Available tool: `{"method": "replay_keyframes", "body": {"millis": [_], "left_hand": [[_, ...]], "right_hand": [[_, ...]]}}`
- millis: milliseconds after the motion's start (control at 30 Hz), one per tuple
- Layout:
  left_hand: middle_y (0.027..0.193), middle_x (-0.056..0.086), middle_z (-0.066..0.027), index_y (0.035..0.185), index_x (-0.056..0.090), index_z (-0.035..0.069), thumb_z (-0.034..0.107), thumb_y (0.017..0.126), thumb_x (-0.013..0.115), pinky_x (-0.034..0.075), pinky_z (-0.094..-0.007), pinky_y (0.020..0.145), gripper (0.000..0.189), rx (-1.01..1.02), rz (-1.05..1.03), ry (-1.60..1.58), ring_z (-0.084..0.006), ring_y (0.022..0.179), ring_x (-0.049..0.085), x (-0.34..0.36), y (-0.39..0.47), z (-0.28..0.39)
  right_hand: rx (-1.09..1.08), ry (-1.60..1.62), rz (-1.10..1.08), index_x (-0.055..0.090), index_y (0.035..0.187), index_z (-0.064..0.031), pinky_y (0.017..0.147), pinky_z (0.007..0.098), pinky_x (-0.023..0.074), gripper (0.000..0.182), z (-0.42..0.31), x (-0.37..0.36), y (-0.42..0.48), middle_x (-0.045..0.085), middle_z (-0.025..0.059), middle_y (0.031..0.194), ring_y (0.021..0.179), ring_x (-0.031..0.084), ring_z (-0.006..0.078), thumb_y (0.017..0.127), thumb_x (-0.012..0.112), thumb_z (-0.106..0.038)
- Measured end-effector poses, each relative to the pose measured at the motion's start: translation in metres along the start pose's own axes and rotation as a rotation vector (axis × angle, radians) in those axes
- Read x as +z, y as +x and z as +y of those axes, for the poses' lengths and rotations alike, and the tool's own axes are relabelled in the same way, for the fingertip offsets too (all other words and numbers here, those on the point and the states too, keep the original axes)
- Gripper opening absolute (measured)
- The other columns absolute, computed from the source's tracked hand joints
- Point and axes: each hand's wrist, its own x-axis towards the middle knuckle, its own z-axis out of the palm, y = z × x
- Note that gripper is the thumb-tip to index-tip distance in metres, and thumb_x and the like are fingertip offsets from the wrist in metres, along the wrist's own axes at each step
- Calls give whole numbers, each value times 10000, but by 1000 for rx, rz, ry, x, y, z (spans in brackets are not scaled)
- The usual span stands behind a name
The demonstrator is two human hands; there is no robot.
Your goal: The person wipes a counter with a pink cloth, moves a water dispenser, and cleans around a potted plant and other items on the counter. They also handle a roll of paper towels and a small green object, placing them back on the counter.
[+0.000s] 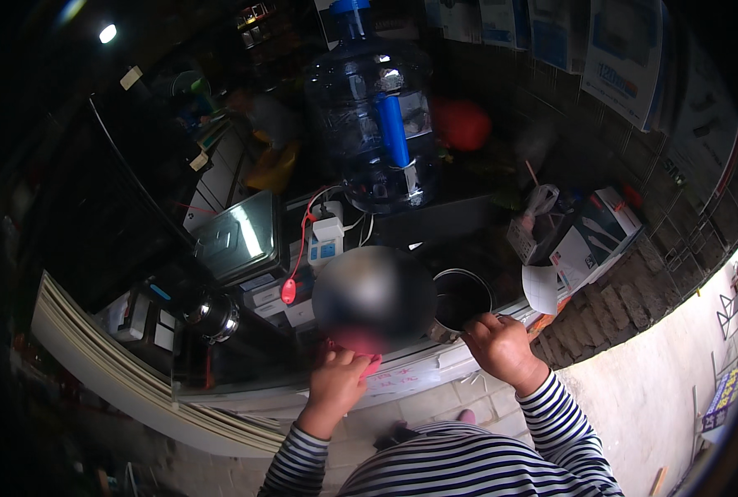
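My left hand [339, 382] grips a bunched pink cloth [370, 366] at the near edge of a glass-topped counter [251, 379]. Directly beyond it, a round blurred area covers part of the counter, so what lies there cannot be told. My right hand [499, 348] pinches the near rim of a round, dark-inside pot or bowl [464, 298] standing at the counter's front edge. Behind the blurred area, a white power strip [325, 248] with plugs and a red cord bearing a red tag [289, 291] lie on the counter.
A large clear water bottle [369, 124] with a blue handle stands at the back. A metal-lidded case [238, 239] and a shiny cylindrical container [216, 317] are at left. Boxes [583, 248] and a small carton [533, 233] holding a plastic bag sit at right.
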Motion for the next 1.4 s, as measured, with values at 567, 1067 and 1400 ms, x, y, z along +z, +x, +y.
{"method": "replay_keyframes", "body": {"millis": [567, 1067, 1400], "left_hand": [[1049, 624, -68, 1136, 581, -41, -60, 748, 642, 472, -249, 822, 393, -496, 286, -1258, -112, 913, 589, -9, -47, -28], [1044, 596, -93, 1045, 617, 68, 75, 758, 674, 518, -329, 700, 292, 65, 438, -359, -260, 849, 612, 0, 31, 61], [871, 586, -22, 971, 619, 93, 66, 740, 626, 491, -331, 607, 233, 159, 405, -233, -220, 730, 585, 34, 39, 43]], "right_hand": [[-82, -25, -93, 569, 1076, -50, 653, 333, 519, 326, -35, 36, 24, 595, 131, 1031, 722, 633, 223, 762, 565, -136], [1115, 1784, 257, 418, 1264, -12, 890, 307, 465, 433, -22, 17, -76, 575, 85, 1107, 979, 574, 184, 852, 550, -43], [1100, 1516, 285, 449, 1230, 31, 865, 283, 463, 438, -10, 3, -68, 587, 90, 1068, 949, 573, 156, 835, 604, -74]]}}
